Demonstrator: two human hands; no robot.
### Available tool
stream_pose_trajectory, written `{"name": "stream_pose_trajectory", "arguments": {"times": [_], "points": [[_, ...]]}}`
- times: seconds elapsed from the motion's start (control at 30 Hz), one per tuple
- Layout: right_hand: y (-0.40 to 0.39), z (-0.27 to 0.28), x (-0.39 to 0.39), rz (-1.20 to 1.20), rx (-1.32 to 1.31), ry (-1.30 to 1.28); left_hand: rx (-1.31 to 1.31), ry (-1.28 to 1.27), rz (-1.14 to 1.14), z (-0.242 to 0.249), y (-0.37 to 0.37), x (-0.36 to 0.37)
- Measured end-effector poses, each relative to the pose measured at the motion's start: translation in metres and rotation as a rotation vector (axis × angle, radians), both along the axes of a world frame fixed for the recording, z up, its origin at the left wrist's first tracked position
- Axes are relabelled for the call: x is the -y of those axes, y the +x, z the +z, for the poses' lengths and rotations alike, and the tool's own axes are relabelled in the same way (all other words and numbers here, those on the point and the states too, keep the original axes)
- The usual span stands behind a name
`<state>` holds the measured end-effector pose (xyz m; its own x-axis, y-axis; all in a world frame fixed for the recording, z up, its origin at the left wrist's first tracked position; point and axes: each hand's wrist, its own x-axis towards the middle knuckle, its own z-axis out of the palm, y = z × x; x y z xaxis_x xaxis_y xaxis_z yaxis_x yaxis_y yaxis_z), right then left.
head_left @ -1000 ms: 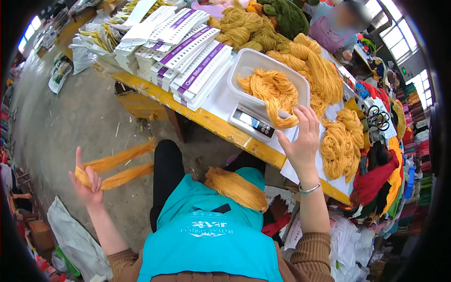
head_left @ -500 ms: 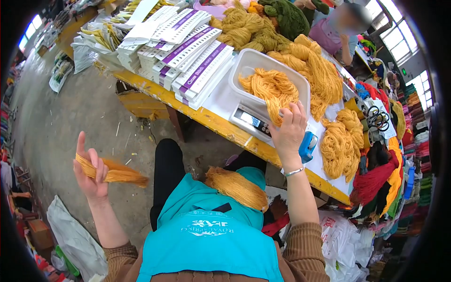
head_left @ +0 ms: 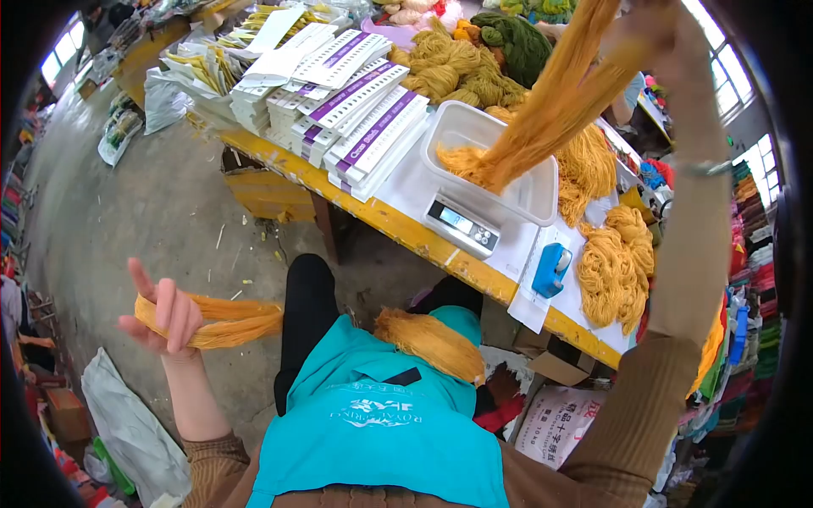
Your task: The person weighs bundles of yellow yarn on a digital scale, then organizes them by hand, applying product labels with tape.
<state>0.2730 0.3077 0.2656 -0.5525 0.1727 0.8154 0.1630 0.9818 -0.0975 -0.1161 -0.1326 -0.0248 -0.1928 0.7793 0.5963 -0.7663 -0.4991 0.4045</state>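
Yarn [head_left: 542, 118], soft, light and tangle-prone, is being lifted above the tray [head_left: 529, 199] by the right hand [head_left: 652, 34], fingers pinched on its top; the left hand [head_left: 165, 317] is gripping another skein [head_left: 229, 320].

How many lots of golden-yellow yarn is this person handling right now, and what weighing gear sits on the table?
Yarn bundle in left hand: 1
Yarn hank lifted by right hand: 1
Yarn bundle on lap: 1
White tub: 1
Scale: 1
Total: 5
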Motion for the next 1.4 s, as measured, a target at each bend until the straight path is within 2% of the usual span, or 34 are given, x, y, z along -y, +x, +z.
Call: {"name": "stream_pose_trajectory", "arguments": {"times": [0.03, 0.07, 0.17, 0.23, 0.3, 0.37, 0.47, 0.57, 0.6, 0.63, 0.67, 0.7, 0.73, 0.8, 0.83, 0.9, 0.97, 1.03, 1.07, 1.13, 1.17, 1.2, 1.23, 1.27, 1.3, 1.37, 1.4], "points": [[-0.011, 0.036, 0.026, 0.138, -0.202, -0.386, -0.060, -0.047, 0.112, -0.003, -0.004, 0.003], [-0.018, 0.062, 0.045, 0.193, -0.270, -0.444, -0.063, -0.040, 0.116, -0.001, -0.006, 0.004], [-0.032, 0.112, 0.089, 0.252, -0.280, -0.379, -0.164, -0.055, 0.176, 0.017, -0.009, -0.002], [-0.039, 0.126, 0.111, 0.254, -0.235, -0.340, -0.262, -0.193, 0.335, 0.044, 0.009, -0.011], [-0.048, 0.120, 0.129, 0.248, -0.148, -0.350, -0.267, -0.186, 0.412, 0.053, 0.014, -0.018], [-0.056, 0.107, 0.144, 0.239, -0.047, -0.387, -0.318, -0.284, 0.672, 0.066, 0.018, -0.027], [-0.069, 0.060, 0.159, 0.190, 0.235, -0.542, -0.465, -0.333, 0.673, 0.100, 0.044, -0.051], [-0.085, -0.030, 0.182, 0.175, 0.592, -0.824, -0.578, -0.429, 0.506, 0.122, 0.075, -0.074], [-0.092, -0.081, 0.183, 0.432, 0.508, -0.842, -0.634, -0.480, 0.412, 0.123, 0.082, -0.082], [-0.092, -0.101, 0.197, 0.381, 0.645, -0.939, -0.688, -0.532, 0.315, 0.123, 0.087, -0.090], [-0.091, -0.112, 0.211, 0.324, 0.705, -0.910, -0.748, -0.558, 0.156, 0.120, 0.090, -0.100], [-0.088, -0.123, 0.217, 0.332, 0.753, -0.768, -0.805, -0.581, -0.010, 0.115, 0.094, -0.107], [-0.085, -0.138, 0.223, 0.379, 0.639, -0.837, -0.773, -0.728, -0.162, 0.110, 0.105, -0.112], [-0.074, -0.165, 0.230, 0.414, 0.481, -1.000, -0.881, -0.891, -0.394, 0.079, 0.107, -0.120], [-0.064, -0.177, 0.232, 0.402, 0.471, -1.009, -0.803, -0.861, -0.517, 0.058, 0.109, -0.124], [-0.041, -0.201, 0.239, 0.308, 0.390, -1.166, -0.814, -0.861, -0.691, 0.051, 0.118, -0.126], [-0.018, -0.226, 0.252, 0.318, 0.301, -1.355, -0.828, -0.852, -0.757, 0.038, 0.126, -0.123], [0.008, -0.267, 0.263, 0.266, 0.340, -1.279, -0.866, -0.840, -0.820, 0.026, 0.131, -0.119], [0.019, -0.282, 0.269, 0.261, 0.236, -1.285, -0.900, -0.852, -0.807, 0.024, 0.135, -0.116], [0.050, -0.309, 0.273, -0.002, 0.133, -1.207, -0.988, -0.871, -0.812, 0.021, 0.140, -0.112], [0.073, -0.333, 0.272, -0.229, 0.067, -1.173, -0.992, -0.868, -0.831, 0.019, 0.141, -0.111], [0.094, -0.347, 0.270, -0.445, -0.042, -1.296, -1.020, -0.886, -0.814, 0.017, 0.143, -0.110], [0.126, -0.365, 0.258, -0.769, -0.273, -1.088, -1.051, -0.898, -0.807, 0.014, 0.147, -0.112], [0.137, -0.366, 0.251, -0.868, -0.346, -0.991, -1.031, -0.902, -0.817, 0.012, 0.150, -0.113], [0.149, -0.365, 0.242, -0.998, -0.297, -0.984, -1.035, -0.896, -0.826, 0.009, 0.152, -0.114], [0.158, -0.373, 0.215, -0.989, -0.319, -0.756, -1.023, -0.863, -0.842, 0.005, 0.155, -0.118], [0.156, -0.373, 0.203, -0.976, -0.294, -0.762, -1.028, -0.859, -0.848, 0.004, 0.157, -0.119]]}}
